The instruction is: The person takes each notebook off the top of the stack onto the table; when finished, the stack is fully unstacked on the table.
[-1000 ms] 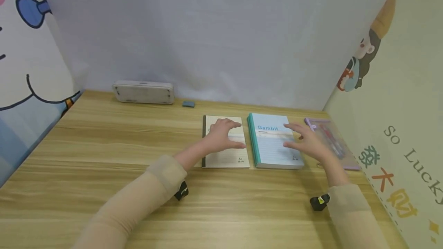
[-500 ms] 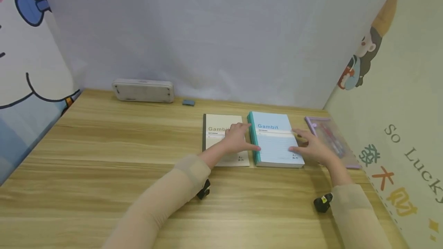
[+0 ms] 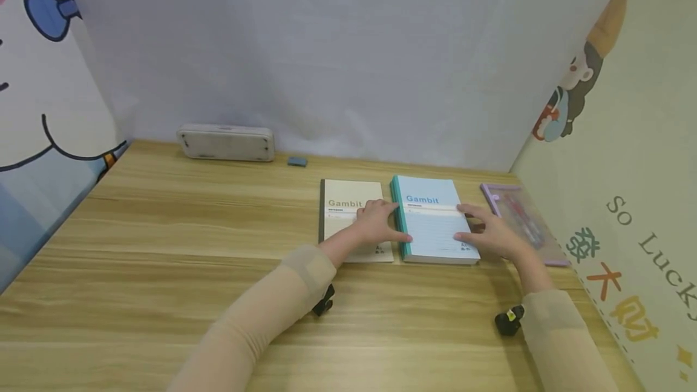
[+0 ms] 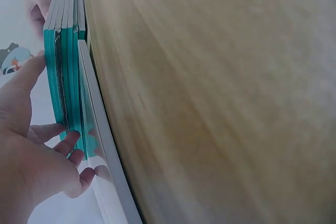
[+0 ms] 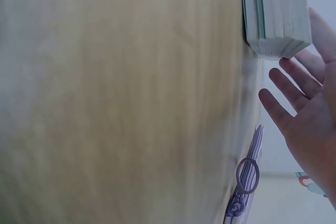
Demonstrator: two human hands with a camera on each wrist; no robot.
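Observation:
A thick stack of notebooks [image 3: 430, 228], light blue "Gambit" cover uppermost and teal spines, lies on the table. My left hand [image 3: 376, 227] reaches across a cream notebook [image 3: 343, 192] to the stack's left side. In the left wrist view its thumb meets the top edge, and its bent fingertips [image 4: 68, 140] are at the spines; one dark spine shows among the teal ones. On the opposite side, my right hand [image 3: 492, 236] has its thumb at the cover's right edge. Its spread, fairly straight fingers [image 5: 275, 106] reach the page edges in the right wrist view.
A purple-edged zip pouch [image 3: 528, 225] with pens inside lies right of the stack, near the printed wall. At the back stand a whitish case [image 3: 225, 144] and a small grey-blue block [image 3: 297, 162]. A white curtain [image 3: 327, 65] closes off the far side.
My left hand has moved right, from over the cream notebook to the stack's spine side. My right hand has shifted slightly right to the stack's edge. The notebooks stay in place.

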